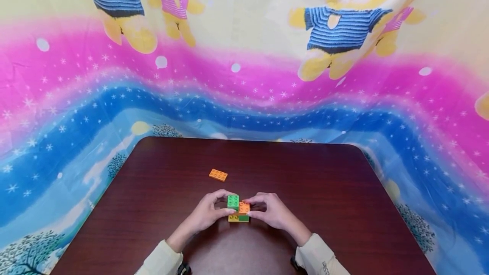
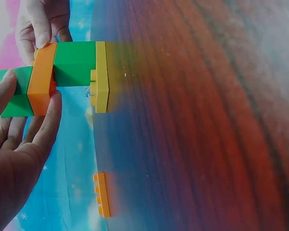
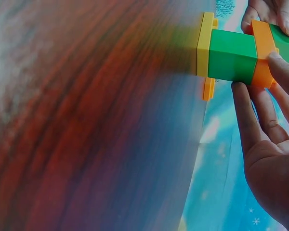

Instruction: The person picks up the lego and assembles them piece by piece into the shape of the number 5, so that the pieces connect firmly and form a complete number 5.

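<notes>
Both hands meet at a small stack of toy building bricks standing on the table. Its base is a yellow plate (image 2: pixel 102 77). On the plate's right end sits a lower green brick (image 3: pixel 232 55). An orange brick (image 1: pixel 244 207) lies across that one, its left part overhanging the plate. An upper green brick (image 1: pixel 233 201) tops the orange brick's left end. My left hand (image 1: pixel 206 212) pinches the upper green brick, its thumb in front and a fingertip against the orange brick. From the right, my right hand (image 1: pixel 274 211) pinches the orange brick between thumb and fingers.
A loose orange plate (image 1: pixel 218 175) with studs up lies on the dark wooden table (image 1: pixel 298 173), beyond the stack and slightly left. Behind the table hangs a printed cloth (image 1: pixel 244 92) with bears and snowflakes.
</notes>
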Demonstrator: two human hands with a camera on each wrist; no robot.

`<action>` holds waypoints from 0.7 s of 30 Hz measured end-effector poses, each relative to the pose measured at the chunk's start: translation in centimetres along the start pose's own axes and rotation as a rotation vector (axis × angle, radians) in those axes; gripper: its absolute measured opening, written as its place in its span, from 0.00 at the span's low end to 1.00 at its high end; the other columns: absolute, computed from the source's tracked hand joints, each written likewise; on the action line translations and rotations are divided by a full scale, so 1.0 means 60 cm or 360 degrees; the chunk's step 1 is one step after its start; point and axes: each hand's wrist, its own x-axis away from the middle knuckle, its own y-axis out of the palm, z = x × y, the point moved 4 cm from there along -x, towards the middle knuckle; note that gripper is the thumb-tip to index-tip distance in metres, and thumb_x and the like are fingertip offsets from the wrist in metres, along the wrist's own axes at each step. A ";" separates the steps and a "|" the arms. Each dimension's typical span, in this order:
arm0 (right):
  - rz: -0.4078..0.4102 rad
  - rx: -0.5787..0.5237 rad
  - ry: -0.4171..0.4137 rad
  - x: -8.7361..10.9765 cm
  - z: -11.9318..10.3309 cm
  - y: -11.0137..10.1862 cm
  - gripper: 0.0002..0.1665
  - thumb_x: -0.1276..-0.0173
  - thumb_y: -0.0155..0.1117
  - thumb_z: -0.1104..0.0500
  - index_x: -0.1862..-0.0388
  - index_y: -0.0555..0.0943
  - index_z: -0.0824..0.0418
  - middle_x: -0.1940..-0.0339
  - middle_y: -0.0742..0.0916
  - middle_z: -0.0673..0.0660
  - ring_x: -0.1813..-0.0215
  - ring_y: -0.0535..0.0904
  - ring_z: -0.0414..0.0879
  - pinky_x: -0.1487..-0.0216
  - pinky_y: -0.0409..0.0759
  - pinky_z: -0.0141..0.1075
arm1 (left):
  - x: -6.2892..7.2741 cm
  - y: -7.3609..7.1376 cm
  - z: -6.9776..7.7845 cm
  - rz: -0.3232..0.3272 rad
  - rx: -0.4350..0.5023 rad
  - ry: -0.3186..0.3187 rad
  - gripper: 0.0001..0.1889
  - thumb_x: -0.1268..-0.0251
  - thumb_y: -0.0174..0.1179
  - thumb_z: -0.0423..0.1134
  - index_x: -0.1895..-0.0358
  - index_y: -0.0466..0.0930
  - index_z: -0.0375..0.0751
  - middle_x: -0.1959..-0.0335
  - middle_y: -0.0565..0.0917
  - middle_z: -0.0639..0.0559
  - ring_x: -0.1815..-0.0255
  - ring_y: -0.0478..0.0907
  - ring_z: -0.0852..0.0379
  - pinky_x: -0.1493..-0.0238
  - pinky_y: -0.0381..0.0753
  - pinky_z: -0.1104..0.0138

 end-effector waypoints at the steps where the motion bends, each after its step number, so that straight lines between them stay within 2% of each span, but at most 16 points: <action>1: -0.0002 -0.0005 0.0006 0.000 0.000 0.000 0.24 0.33 0.76 0.51 0.38 0.86 0.47 0.53 0.88 0.42 0.50 0.85 0.35 0.46 0.85 0.34 | 0.000 0.000 0.000 -0.0001 -0.0002 0.0000 0.18 0.32 0.70 0.38 0.41 0.82 0.45 0.42 0.85 0.47 0.41 0.84 0.47 0.39 0.83 0.55; 6: 0.0006 -0.0011 -0.0005 0.001 -0.001 0.001 0.24 0.33 0.76 0.52 0.38 0.86 0.47 0.54 0.88 0.42 0.51 0.85 0.36 0.46 0.86 0.34 | 0.000 0.000 0.000 0.0007 -0.0043 0.0000 0.18 0.32 0.70 0.40 0.41 0.82 0.46 0.43 0.86 0.48 0.42 0.84 0.49 0.39 0.83 0.54; 10: -0.0001 -0.0013 0.0003 0.001 -0.001 0.001 0.23 0.33 0.76 0.51 0.38 0.86 0.46 0.53 0.88 0.42 0.50 0.85 0.36 0.46 0.86 0.34 | 0.001 -0.001 -0.001 0.0015 -0.0084 -0.0026 0.18 0.32 0.70 0.43 0.41 0.82 0.49 0.44 0.86 0.50 0.43 0.85 0.51 0.40 0.84 0.58; 17: -0.0016 -0.0013 0.0026 0.001 0.000 0.002 0.23 0.32 0.75 0.50 0.37 0.86 0.45 0.52 0.88 0.42 0.49 0.85 0.37 0.45 0.86 0.36 | 0.003 0.000 0.002 0.0011 -0.0087 -0.0009 0.18 0.32 0.70 0.42 0.41 0.82 0.47 0.44 0.86 0.49 0.42 0.84 0.49 0.39 0.83 0.54; 21: -0.0013 -0.0005 0.0022 0.001 0.001 0.000 0.23 0.32 0.75 0.50 0.38 0.86 0.45 0.53 0.88 0.41 0.49 0.85 0.37 0.45 0.86 0.36 | 0.003 0.001 0.003 0.0008 -0.0093 -0.0008 0.19 0.31 0.70 0.42 0.40 0.81 0.47 0.44 0.86 0.49 0.42 0.84 0.50 0.40 0.83 0.56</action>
